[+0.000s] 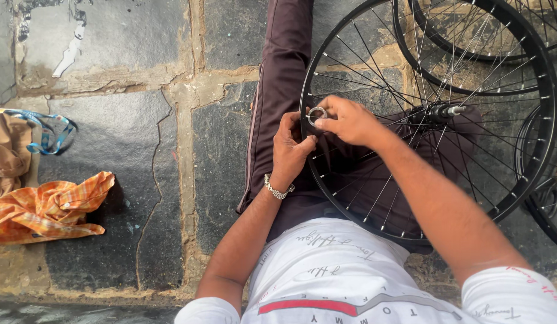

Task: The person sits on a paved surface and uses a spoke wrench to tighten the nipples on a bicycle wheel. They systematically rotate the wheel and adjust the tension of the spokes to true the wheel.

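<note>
Shirt [332,276] hides rim [374,231] bottom; wheel [488,180] cropped right

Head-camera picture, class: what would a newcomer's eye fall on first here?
A black spoked bicycle wheel lies across the seated person's lap at right. Both hands meet at its rim: the right hand pinches a small round metal tool, the left hand beside it. An orange checked cloth lies far left.
</note>
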